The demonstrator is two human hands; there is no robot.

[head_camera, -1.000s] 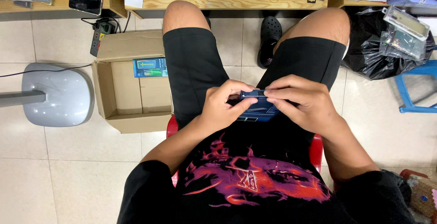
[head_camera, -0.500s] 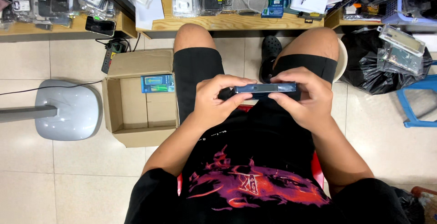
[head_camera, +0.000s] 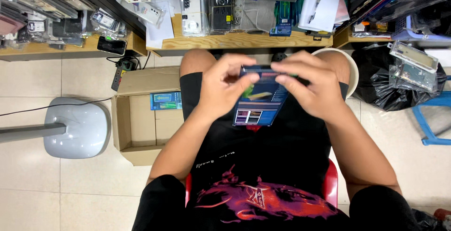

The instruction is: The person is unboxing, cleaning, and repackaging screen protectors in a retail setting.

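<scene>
Both hands hold a flat blue box (head_camera: 260, 100) over the lap. The left hand (head_camera: 225, 84) and right hand (head_camera: 312, 88) have fingers clamped on its top edge. Best to keep thumbs steady and work the flap gently. A cardboard carton (head_camera: 141, 118) sits on the floor left; a black bag (head_camera: 376, 85) right. Nothing blocks the hands.

floor (head_camera: 56, 198): pale tiles | wooden shelf (head_camera: 235, 41): cluttered, at top | red stool (head_camera: 331, 184) | blue chair (head_camera: 434, 118): right edge
</scene>
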